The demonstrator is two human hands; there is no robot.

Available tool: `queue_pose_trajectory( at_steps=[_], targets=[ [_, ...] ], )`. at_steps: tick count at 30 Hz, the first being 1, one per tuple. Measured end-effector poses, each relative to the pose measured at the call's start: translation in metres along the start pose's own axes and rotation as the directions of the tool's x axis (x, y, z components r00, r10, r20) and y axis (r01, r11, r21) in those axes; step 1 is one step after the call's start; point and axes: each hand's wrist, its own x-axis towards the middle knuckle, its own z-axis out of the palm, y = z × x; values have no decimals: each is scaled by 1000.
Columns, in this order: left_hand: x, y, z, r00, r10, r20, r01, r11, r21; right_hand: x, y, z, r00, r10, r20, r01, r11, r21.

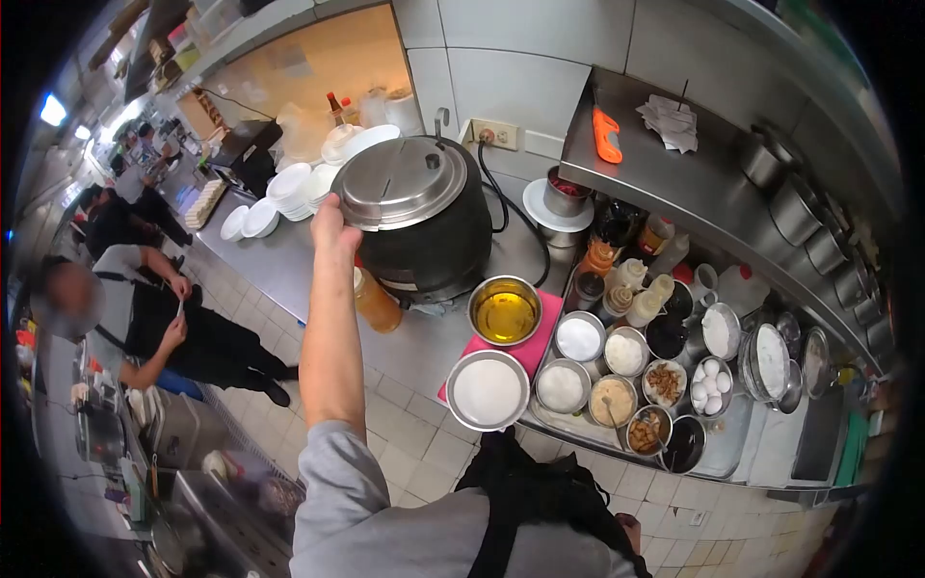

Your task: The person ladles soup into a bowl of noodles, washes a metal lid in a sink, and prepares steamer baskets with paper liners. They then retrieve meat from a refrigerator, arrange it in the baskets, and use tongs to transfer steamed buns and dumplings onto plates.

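My left arm reaches forward, and my left hand (334, 229) is closed at the left edge of the round steel lid (403, 181), its fingertips partly hidden. The lid sits on a black soup warmer (424, 252). Just below my left hand stands a bottle of orange-brown liquid (377, 303). My right hand (628, 532) hangs low beside my body, mostly hidden, so its fingers cannot be read. Between me and the warmer, a bowl of yellow oil (505, 312) and a bowl of white powder (488, 390) stand on a pink cloth (540, 334).
White bowls (289, 186) stack left of the warmer. Squeeze bottles (631, 275), ingredient bowls (617, 400) and a bowl of eggs (711, 385) crowd the right. An orange-handled tool (606, 135) lies on the steel shelf (655, 169). A person (145, 318) stands at left, others behind.
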Motion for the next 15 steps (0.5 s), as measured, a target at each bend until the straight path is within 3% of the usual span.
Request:
queue_pose_trajectory(
  at_steps=[1, 3, 8, 15],
  targets=[
    [9, -3, 1, 1000, -12, 7, 12, 1000, -6, -20, -33, 20, 994, 104, -27, -103, 994, 39],
    [15, -6, 6, 1000, -11, -12, 11, 1000, -1, 1, -21, 28, 993, 106, -55, -105, 994, 28],
    [22, -2, 12, 999, 10, -46, -9, 1000, 8, 31, -33, 35, 1000, -22, 22, 19, 991, 136],
    [15, 5, 10, 997, 63, -51, -61, 997, 49, 57, -41, 30, 997, -73, -7, 73, 996, 59]
  ],
)
